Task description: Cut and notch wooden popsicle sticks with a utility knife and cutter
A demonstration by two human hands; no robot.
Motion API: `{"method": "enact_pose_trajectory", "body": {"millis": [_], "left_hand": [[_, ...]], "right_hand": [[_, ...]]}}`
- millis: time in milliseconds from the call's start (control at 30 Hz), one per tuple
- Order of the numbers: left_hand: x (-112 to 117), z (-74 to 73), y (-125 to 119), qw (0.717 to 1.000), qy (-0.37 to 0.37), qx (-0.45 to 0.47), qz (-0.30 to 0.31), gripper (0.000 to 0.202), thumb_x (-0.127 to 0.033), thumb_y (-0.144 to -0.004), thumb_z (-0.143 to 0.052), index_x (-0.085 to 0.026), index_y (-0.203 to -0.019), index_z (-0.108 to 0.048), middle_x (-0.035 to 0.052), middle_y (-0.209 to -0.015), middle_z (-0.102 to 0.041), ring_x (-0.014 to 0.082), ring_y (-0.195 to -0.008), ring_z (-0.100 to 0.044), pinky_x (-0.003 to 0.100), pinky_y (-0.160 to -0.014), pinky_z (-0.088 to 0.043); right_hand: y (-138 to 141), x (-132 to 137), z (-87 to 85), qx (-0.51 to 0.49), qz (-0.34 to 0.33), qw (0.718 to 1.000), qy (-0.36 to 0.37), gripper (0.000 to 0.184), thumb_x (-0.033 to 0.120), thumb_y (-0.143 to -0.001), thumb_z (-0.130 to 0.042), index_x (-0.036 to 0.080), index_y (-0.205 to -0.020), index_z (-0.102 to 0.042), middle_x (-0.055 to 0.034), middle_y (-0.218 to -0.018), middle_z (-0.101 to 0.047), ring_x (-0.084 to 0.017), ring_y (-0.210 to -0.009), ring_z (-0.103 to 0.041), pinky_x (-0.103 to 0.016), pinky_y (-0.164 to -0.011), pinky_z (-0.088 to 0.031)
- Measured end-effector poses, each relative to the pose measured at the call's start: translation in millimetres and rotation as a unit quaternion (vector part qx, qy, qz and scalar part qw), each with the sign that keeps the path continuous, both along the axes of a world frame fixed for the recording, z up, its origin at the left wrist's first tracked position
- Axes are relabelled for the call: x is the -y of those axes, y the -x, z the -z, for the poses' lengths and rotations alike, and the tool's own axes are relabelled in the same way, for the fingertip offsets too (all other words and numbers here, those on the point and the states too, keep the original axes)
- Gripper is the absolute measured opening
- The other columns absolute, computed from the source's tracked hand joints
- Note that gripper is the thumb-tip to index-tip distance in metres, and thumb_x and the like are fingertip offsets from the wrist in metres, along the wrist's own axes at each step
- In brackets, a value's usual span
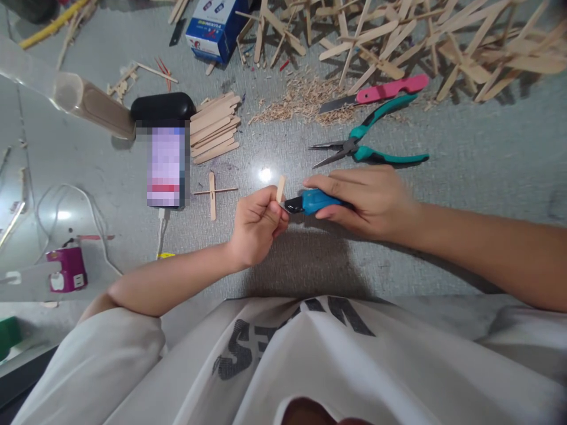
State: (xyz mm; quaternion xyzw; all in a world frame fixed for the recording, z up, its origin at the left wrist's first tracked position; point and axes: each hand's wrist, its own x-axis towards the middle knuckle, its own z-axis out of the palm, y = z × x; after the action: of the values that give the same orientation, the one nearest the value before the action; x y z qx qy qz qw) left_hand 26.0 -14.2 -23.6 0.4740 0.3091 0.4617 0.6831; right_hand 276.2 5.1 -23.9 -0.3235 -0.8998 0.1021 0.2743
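My left hand (257,225) pinches a wooden craft stick (281,188), whose rounded end points up past the fingers. My right hand (365,198) is wrapped round a blue utility knife (316,201) with a black nose. Its small metal tip meets the stick close to my left fingertips; the exact contact is too small to make out. Left of my left hand, a stick cross (212,196) lies on the grey table, a thin rod passing across a short flat stick. Teal-handled long-nose pliers (352,145) lie with jaws apart just beyond my right hand.
A pile of craft sticks (217,128) lies beside a phone (166,165) on a cable and a black case (163,109). Farther back are wood shavings (301,97), a pink-handled blade (392,89), a blue box (217,29) and many stick assemblies (390,38). A purple block (66,269) is at left.
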Motion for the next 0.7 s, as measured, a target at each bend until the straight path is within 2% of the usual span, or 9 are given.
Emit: {"method": "enact_pose_trajectory", "body": {"millis": [167,300,467,700], "left_hand": [[-1,-1.8,1,0.999,0.033,-0.009,0.008,0.053,-0.061,-0.113,-0.073,-0.021,-0.083,-0.057,-0.0078,-0.056,-0.052,0.0049,-0.042,-0.037,0.019,-0.045,-0.031],[-3,-2.7,1,0.997,0.062,0.024,0.036,0.052,-0.063,-0.112,-0.073,-0.023,-0.085,-0.054,-0.0100,-0.051,-0.045,0.0060,-0.040,-0.029,0.021,-0.046,-0.029],[-3,-4.1,-1,0.995,0.091,0.035,0.026,0.056,-0.067,-0.106,-0.079,-0.024,-0.083,-0.052,-0.0123,-0.051,-0.033,0.0056,-0.044,-0.021,0.023,-0.049,-0.023],[-1,-4.3,-2,0.993,0.110,0.029,0.007,0.057,-0.068,-0.105,-0.079,-0.024,-0.082,-0.051,-0.0119,-0.052,-0.036,0.0061,-0.045,-0.023,0.023,-0.048,-0.025]], "right_hand": [[6,6,-0.7,-0.017,0.031,0.997,0.068,0.059,0.067,-0.124,-0.040,0.022,-0.132,-0.076,-0.0059,-0.094,-0.083,-0.023,-0.080,-0.078,-0.035,-0.071,-0.054],[10,6,2.8,-0.055,0.058,0.993,0.086,0.062,0.071,-0.123,-0.040,0.022,-0.122,-0.079,-0.0073,-0.102,-0.087,-0.023,-0.086,-0.081,-0.035,-0.075,-0.056],[10,4,7.5,-0.082,0.073,0.993,0.040,0.060,0.074,-0.119,-0.050,0.022,-0.122,-0.082,-0.0097,-0.105,-0.089,-0.025,-0.092,-0.085,-0.038,-0.079,-0.059],[11,1,7.8,-0.076,0.091,0.991,-0.057,0.058,0.073,-0.115,-0.062,0.019,-0.120,-0.083,-0.0063,-0.092,-0.086,-0.021,-0.077,-0.079,-0.036,-0.070,-0.053]]}}
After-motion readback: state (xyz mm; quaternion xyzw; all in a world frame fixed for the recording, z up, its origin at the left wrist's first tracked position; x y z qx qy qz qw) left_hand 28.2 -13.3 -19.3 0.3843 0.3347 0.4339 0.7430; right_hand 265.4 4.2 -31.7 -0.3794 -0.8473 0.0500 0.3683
